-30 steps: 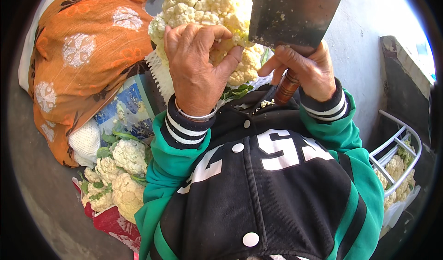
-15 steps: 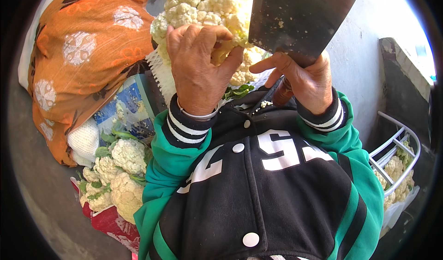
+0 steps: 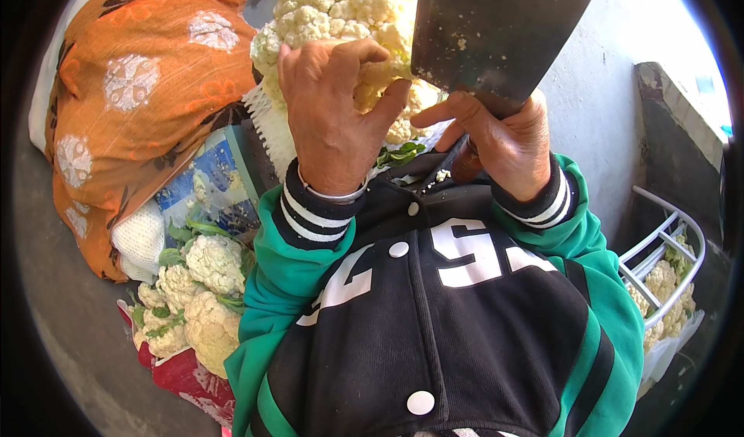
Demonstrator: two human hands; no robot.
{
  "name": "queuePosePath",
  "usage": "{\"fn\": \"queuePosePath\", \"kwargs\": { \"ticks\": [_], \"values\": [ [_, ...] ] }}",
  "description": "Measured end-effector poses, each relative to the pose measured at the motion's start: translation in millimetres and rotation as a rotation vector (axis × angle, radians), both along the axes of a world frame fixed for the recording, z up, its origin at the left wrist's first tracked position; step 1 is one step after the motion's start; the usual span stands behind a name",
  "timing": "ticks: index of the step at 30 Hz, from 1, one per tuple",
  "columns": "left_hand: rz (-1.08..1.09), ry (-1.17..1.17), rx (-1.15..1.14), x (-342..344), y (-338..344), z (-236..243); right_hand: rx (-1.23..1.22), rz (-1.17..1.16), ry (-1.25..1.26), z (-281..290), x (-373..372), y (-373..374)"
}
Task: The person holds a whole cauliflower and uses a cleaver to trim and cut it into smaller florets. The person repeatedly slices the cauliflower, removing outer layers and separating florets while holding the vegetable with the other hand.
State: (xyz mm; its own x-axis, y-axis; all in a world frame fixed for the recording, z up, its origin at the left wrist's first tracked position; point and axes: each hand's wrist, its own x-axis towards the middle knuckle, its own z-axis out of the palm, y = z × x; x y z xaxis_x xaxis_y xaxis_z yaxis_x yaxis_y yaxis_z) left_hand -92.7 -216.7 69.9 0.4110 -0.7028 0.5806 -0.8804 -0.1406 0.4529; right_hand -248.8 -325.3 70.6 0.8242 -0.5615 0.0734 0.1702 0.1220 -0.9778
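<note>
A large cream-white cauliflower (image 3: 341,6) lies at the top middle, with green leaf bits (image 3: 399,154) below it. My left hand (image 3: 333,111) presses on its near side, fingers curled against the florets and the thumb bent toward them. In my right hand (image 3: 504,138) is a broad dark cleaver (image 3: 496,34), its handle partly hidden by the fingers. The blade stands raised beside the cauliflower's right side, with small crumbs stuck to it. My right index finger stretches toward the cauliflower.
More cauliflowers (image 3: 213,328) rest at the lower left on a red sack (image 3: 194,383). An orange patterned cloth (image 3: 139,88) covers something bulky at the left, near a blue printed bag (image 3: 209,181). At the right, a white metal frame (image 3: 694,243) stands by further cauliflower pieces (image 3: 663,282).
My right hand and the cleaver have shifted slightly left, closer to the cauliflower. My left hand stays nearly in place on it.
</note>
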Motion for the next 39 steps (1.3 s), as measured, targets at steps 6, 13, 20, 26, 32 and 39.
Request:
{"fn": "queuePosePath", "kwargs": {
  "ticks": [6, 13, 20, 26, 32, 39],
  "values": [
    [-0.062, 0.018, -0.022, -3.2, 0.2, -3.9, -0.003, -0.033, -0.012, 0.5, 0.8, 2.5],
    [-0.083, -0.018, -0.037, -0.7, 0.7, -7.4, 0.002, -0.055, 0.012, 1.9, 1.6, 4.7],
    [-0.065, -0.065, 0.013, -4.6, 0.1, -2.5, -0.032, -0.049, 0.08, 9.0, -0.6, 5.0],
    [-0.068, -0.089, 0.038, -4.6, -1.7, 3.5, -0.057, -0.098, 0.075, 8.7, 2.4, 5.4],
    [-0.066, -0.089, 0.012, -7.3, -3.3, 4.1, -0.068, -0.1, 0.06, 4.8, 1.4, 5.6],
    [-0.054, -0.191, 0.023, -5.6, -7.3, 3.9, -0.066, -0.078, 0.098, 7.5, -1.7, 3.2]
  ]
}}
